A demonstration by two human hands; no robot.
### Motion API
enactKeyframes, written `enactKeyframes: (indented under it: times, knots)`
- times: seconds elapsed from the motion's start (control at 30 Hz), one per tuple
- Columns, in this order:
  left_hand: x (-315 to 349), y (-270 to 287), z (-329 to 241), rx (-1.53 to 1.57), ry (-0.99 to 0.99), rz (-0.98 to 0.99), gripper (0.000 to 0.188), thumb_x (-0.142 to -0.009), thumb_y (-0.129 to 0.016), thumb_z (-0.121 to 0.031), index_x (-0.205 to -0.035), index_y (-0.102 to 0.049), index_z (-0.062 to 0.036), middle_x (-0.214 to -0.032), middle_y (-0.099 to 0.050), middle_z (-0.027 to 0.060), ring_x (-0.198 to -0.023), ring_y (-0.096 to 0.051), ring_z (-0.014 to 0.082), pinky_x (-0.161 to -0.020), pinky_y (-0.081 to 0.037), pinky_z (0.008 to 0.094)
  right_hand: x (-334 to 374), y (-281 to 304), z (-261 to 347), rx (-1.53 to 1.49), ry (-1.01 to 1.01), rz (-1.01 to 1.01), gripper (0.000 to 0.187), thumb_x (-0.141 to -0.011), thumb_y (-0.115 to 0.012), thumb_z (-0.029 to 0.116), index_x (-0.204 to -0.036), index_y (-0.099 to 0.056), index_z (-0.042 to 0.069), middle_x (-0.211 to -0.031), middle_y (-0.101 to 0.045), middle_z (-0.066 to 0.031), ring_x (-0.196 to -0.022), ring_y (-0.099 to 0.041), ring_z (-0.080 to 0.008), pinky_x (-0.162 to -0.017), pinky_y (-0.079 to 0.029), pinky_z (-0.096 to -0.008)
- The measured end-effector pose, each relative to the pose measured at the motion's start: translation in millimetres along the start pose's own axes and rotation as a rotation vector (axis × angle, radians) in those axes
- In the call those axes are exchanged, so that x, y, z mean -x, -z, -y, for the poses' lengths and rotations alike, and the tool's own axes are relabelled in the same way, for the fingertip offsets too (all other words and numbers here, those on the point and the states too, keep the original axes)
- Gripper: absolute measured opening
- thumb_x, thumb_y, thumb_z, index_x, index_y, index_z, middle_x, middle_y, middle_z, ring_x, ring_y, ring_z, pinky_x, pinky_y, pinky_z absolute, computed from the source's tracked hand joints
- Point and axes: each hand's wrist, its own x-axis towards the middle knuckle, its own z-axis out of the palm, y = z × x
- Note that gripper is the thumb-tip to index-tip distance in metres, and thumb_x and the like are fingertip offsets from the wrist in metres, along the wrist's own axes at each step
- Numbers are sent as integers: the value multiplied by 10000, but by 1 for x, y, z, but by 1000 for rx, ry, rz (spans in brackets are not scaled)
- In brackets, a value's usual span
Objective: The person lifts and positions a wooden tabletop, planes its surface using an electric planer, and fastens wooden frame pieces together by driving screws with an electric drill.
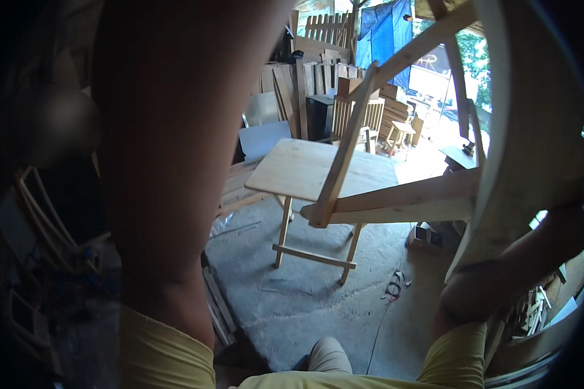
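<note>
Overhead, the person's left arm [169,162] rises past the camera left of the small wooden table [305,168]; its hand is out of view, so whether it grips anything cannot be told. Above and right of that table hangs a raised wooden frame [396,201] of joined slats, seemingly assembled and mid-carry, not yet set down. Right of the table, the right arm [519,259] reaches up behind a curved plank [512,129]; its hand is hidden too.
</note>
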Motion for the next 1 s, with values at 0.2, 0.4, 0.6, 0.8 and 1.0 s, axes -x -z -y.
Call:
enactKeyframes:
  times: [0.2,0.4,0.6,0.8,1.0]
  knots:
    - [-127,-96,-22,-110,-215,-14,508,-943,-570,-287,-1326,-438,19,-1324,-450,210,-1241,-426,366,-1064,-324,571,-83,-51,-123,-233,-155,132,200,-753,-641,238,-780,-628,40,-748,-602,-121,-716,-657,-252,-759,-582,-405]
    - [-200,-173,19,-161,-387,13,527,-940,-565,-283,-1342,-420,25,-1356,-420,225,-1273,-394,385,-1081,-294,597,-92,-50,-263,-406,-502,134,361,-781,-737,211,-1007,-668,-63,-980,-669,-231,-896,-691,-294,-856,-525,-354]
    - [-266,-258,73,-259,-556,6,546,-938,-560,-279,-1359,-402,31,-1388,-390,239,-1305,-362,404,-1098,-264,623,-83,-98,-397,-598,-626,80,226,-773,-720,93,-879,-639,-90,-823,-638,-161,-729,-697,-300,-709,-557,-355]
    - [-314,-326,174,-308,-600,-16,566,-936,-556,-275,-1376,-384,37,-1420,-360,253,-1337,-331,423,-1115,-235,650,-73,-104,-527,-610,-820,272,375,-725,-732,103,-982,-570,-116,-805,-629,-166,-737,-697,-267,-666,-574,-353]
    - [-334,-400,278,-433,-668,-70,586,-934,-551,-271,-1393,-366,43,-1452,-330,267,-1369,-299,443,-1132,-205,676,-52,-111,-662,-763,-1001,362,406,-696,-741,121,-986,-569,-105,-802,-650,-157,-718,-698,-251,-649,-583,-346]
